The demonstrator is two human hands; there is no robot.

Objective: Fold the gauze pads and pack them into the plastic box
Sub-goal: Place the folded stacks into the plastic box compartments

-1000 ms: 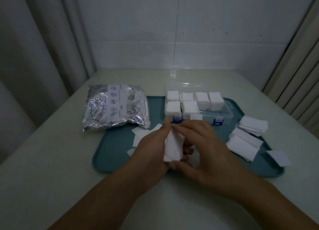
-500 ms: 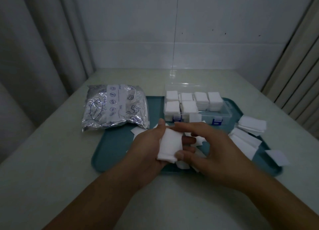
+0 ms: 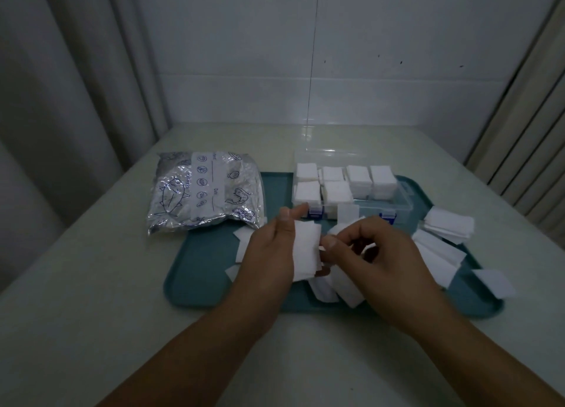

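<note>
Right hand [image 3: 379, 254] shifted right, pinching pad edge, left hand [image 3: 269, 254] grip holding gauze pad [image 3: 305, 250]

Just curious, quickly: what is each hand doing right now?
Left hand: holding a gauze pad.
Right hand: fingers curled, thumb pinching the pad's edge.

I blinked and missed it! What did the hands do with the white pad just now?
The left hand keeps holding the folded gauze pad, now turned flatter toward the camera. The right hand slid off the top of it and now pinches at its right edge. The plastic box, the silver bag, the teal tray and the loose pads stayed put.
</note>
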